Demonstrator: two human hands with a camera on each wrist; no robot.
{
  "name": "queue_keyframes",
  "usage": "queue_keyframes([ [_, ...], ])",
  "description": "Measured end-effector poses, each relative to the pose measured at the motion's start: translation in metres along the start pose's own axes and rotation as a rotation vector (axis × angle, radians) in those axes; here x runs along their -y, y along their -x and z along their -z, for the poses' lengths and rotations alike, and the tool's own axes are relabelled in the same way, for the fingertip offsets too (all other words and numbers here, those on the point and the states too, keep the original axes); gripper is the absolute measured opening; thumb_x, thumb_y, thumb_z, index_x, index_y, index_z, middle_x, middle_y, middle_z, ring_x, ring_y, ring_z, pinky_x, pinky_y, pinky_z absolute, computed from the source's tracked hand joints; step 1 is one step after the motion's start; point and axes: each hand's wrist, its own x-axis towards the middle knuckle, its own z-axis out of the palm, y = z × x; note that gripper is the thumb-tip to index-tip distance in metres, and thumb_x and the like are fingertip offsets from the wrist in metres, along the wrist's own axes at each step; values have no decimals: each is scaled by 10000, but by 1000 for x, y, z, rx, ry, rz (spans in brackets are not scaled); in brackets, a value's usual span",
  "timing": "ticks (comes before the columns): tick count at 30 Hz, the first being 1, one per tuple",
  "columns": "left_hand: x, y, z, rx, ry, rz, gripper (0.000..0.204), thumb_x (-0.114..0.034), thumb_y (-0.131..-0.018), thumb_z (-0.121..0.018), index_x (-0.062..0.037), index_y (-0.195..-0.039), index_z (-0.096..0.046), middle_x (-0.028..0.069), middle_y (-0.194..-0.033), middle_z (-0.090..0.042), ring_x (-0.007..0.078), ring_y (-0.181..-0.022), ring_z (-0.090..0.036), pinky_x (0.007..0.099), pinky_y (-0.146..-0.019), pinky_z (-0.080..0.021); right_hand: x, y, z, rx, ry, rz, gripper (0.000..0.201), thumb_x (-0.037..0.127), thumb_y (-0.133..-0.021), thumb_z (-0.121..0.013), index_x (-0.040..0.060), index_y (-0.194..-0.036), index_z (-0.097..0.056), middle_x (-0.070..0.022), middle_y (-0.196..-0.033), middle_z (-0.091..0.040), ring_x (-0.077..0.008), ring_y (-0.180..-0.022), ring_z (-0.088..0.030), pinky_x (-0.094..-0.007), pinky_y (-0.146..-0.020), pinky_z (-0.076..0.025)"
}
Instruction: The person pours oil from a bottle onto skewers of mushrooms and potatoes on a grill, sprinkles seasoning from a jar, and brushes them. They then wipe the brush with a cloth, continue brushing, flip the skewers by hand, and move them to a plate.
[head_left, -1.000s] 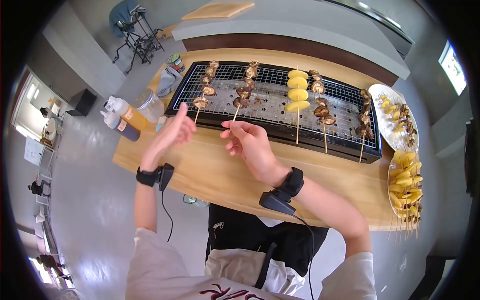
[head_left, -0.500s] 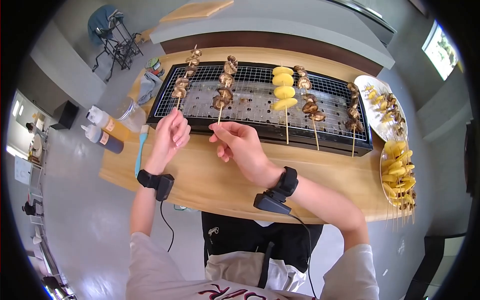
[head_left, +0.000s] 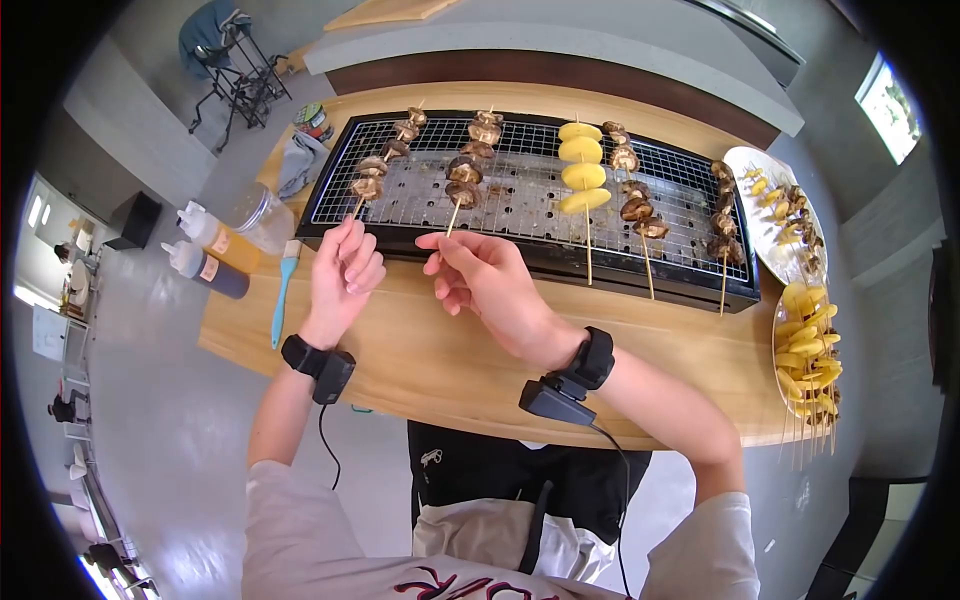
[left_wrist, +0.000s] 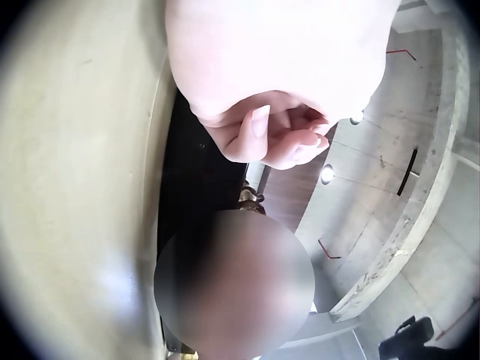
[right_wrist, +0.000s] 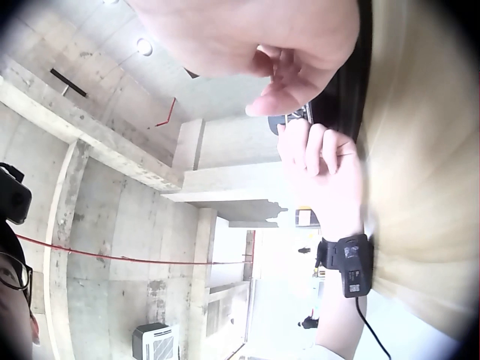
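My left hand (head_left: 345, 275) pinches the bare stick end of the leftmost mushroom skewer (head_left: 370, 187), at the front left of the black grill (head_left: 520, 262). In the left wrist view its fingers (left_wrist: 259, 127) are curled in. Beside it, my right hand (head_left: 495, 295) pinches the stick of the second mushroom skewer (head_left: 463, 170) between thumb and forefinger. Both skewers lean over the wire mesh, tips pointing away from me. Farther right on the grill lie a skewer of yellow slices (head_left: 583, 176) and two more mushroom skewers (head_left: 637, 208) (head_left: 724, 222).
Left of the grill are a blue-handled brush (head_left: 283, 295), two squeeze bottles (head_left: 225, 240) (head_left: 212, 272), a clear jar (head_left: 265, 220), a grey cloth (head_left: 300, 165) and a can (head_left: 313, 120). Two plates (head_left: 742, 165) (head_left: 777, 350) of skewers stand at the right, stick ends past the table edge.
My left hand, earlier spread out near the leftmost skewer, has taken hold of its stick. That skewer's tip has swung right since half a second ago. My right hand keeps its pinch on the second skewer.
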Motion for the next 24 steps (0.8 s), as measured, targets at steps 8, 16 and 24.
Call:
queue_keyframes([
  [8,6,3,-7,-99,-35,-46,408,-262,-1041,-403,-153,-650,-362,-50,-492,-281,61,-361,-231,224,-375,-205,7,1,4,-13,23,-29,251,183,-994,-533,-9,-1126,-627,-2,-860,-616,-55,-650,-532,-215,-560,-431],
  [16,6,3,-2,-102,10,-95,401,-241,-1033,-417,-136,-650,-365,-43,-497,-282,63,-390,-225,224,-395,-206,5,-1,7,-1,-3,-21,216,151,-959,-586,-5,-1088,-663,-40,-883,-676,-53,-629,-536,-205,-530,-423],
  [24,7,4,-6,-89,18,-73,402,-241,-1034,-412,-138,-650,-360,-45,-498,-283,63,-396,-227,226,-401,-209,3,0,6,-18,-8,-59,204,140,-945,-602,-3,-1075,-667,-47,-883,-683,-49,-610,-528,-196,-521,-414],
])
